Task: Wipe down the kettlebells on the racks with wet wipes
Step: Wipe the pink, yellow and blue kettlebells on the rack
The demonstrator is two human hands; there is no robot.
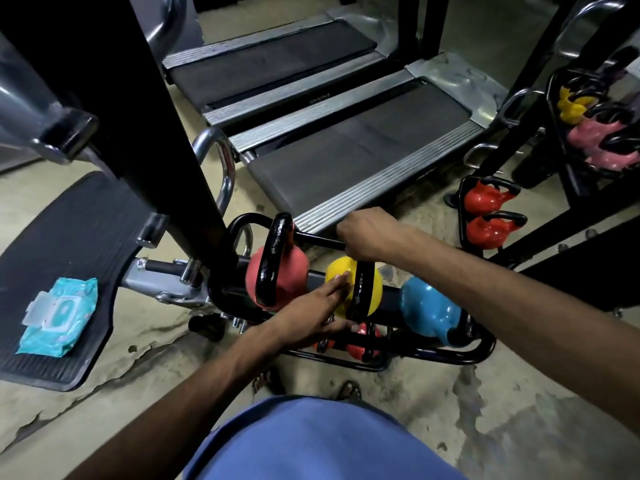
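Presently, the right hand (367, 233) grips the black handle (360, 292) of the round yellow kettlebell (375, 289), apparently steadying it while the flat-fingered left hand (311, 306) presses its side.

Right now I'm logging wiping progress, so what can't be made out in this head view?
Head view:
Any wipe under the left hand on the yellow kettlebell: the palm covers that spot.
Top of that kettlebell's handle: the right hand wraps it.
Lower-shelf red kettlebells: mostly behind rack bars and the left hand.
Print on the wipes pack: too small.
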